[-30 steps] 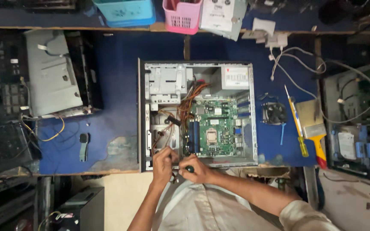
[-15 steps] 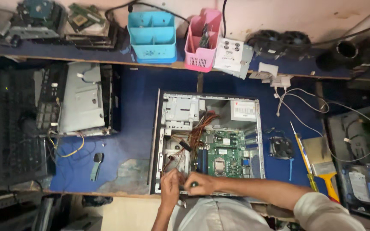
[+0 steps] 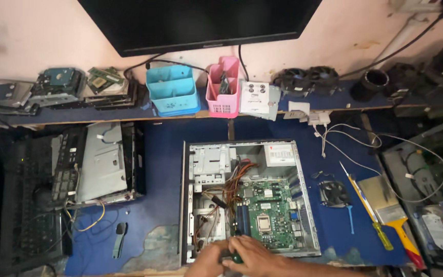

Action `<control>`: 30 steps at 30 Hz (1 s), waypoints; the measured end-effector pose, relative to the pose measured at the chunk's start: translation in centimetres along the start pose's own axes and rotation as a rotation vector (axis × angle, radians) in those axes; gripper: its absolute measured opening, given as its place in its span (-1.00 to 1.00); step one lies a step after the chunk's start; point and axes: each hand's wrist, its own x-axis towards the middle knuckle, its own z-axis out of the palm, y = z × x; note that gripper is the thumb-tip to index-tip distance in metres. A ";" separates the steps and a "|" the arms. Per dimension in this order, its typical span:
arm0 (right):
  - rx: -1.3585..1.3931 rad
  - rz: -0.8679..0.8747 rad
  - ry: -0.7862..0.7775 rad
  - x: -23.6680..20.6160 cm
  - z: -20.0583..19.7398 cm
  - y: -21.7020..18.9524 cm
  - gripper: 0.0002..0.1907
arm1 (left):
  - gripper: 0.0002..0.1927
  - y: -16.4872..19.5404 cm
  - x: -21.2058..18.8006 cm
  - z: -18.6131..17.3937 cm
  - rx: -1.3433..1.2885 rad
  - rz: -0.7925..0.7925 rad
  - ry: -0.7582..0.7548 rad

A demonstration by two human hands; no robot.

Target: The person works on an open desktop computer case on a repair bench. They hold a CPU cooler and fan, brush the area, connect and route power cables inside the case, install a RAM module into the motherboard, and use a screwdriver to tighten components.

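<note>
An open computer case (image 3: 247, 197) lies flat on the blue bench (image 3: 160, 169), side panel off, with the green motherboard (image 3: 270, 213) exposed in its right half and a bundle of orange and black wires (image 3: 226, 182) running across its middle. Both hands work at the near edge of the case. The left hand (image 3: 206, 259) rests at the lower left of the case interior, fingers curled downward; what they press on cannot be told. The right hand (image 3: 255, 254) lies just beside it, touching it, fingers closed around a small dark object (image 3: 234, 256), partly hidden and not identifiable. To the right of the case lie a loose fan (image 3: 334, 194), a screwdriver (image 3: 367, 208) and a paintbrush (image 3: 390, 213). To the left sits a second dismantled unit (image 3: 98, 164). Blue (image 3: 173, 92) and pink (image 3: 223, 90) bins stand on the shelf behind.
</note>
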 end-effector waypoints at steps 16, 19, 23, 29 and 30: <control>-0.521 -0.156 0.187 -1.9 1.9 -4.8 -0.70 | -0.79 2.1 -2.4 -0.9 0.093 0.196 -0.015; -0.452 -0.065 0.208 -1.5 1.4 -6.8 -0.71 | -0.71 2.2 -3.3 -1.6 0.052 0.244 -0.005; -0.514 0.327 -0.030 -0.7 1.7 -8.5 -0.69 | -0.71 1.8 -3.9 -0.9 0.182 0.036 0.067; -0.514 0.057 0.164 -1.4 2.5 -9.3 -0.81 | -0.68 -0.3 -4.4 -1.0 0.071 0.203 0.008; -0.481 0.069 0.166 -1.6 2.4 -9.4 -0.79 | -0.66 -0.2 -4.7 -0.7 0.083 0.176 0.026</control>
